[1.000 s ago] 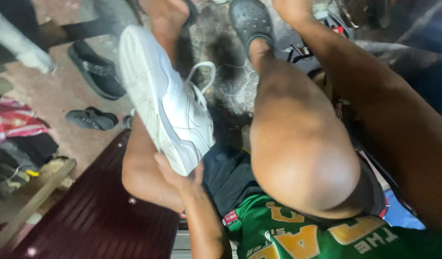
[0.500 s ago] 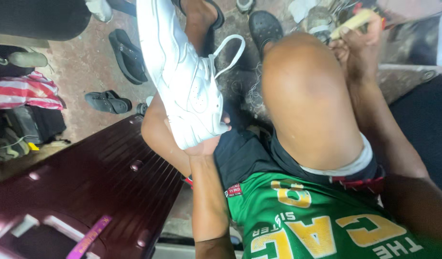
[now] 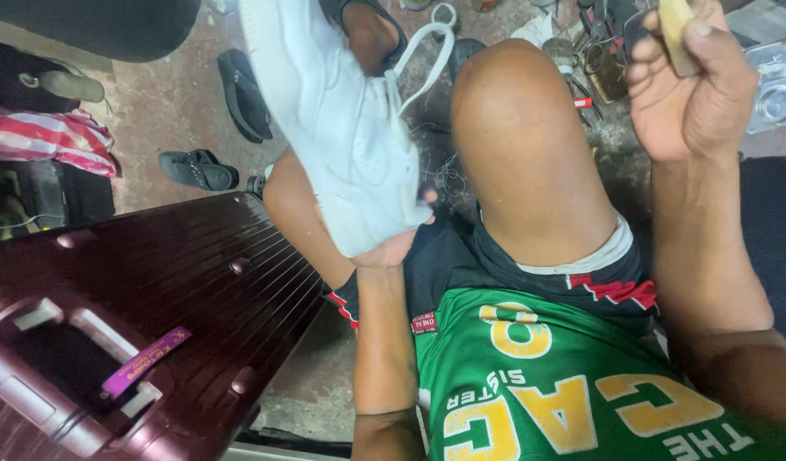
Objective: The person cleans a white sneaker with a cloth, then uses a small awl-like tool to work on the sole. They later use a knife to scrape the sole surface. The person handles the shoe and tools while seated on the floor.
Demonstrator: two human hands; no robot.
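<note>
Plainly the shoe [image 3: 342, 128] is the thing most likely to slip: the left hand [image 3: 391, 248] cups only its heel end from below, at about 6 o'clock of the shoe, while the rest of it rises toward 11 o'clock with no other support in sight. I judge that a slight turn of the wrist could let it tip off the palm toward the suitcase [image 3: 154, 316] at 8 o'clock or down between the thighs. A loose lace [image 3: 427, 64] loops off the upper toward 1 o'clock, near the raised knee [image 3: 512, 128], and could snag there if the shoe is swung. The right hand [image 3: 687, 85], at 2 o'clock of the knee, is clenched on a small tan block [image 3: 676, 30]; what it is cannot be told, and only the fingers pinch it, so it might drop among the tools [image 3: 593, 60] lying on the floor at 12 o'clock. The shoe itself is white and low-cut, with a thick pale sole turned toward the left and a padded, faintly creased upper; its laces are undone, at least at the top. It looks fairly clean, though blur hides fine marks. Dark sandals [image 3: 214, 128] lie on the floor at 10 o'clock.
</note>
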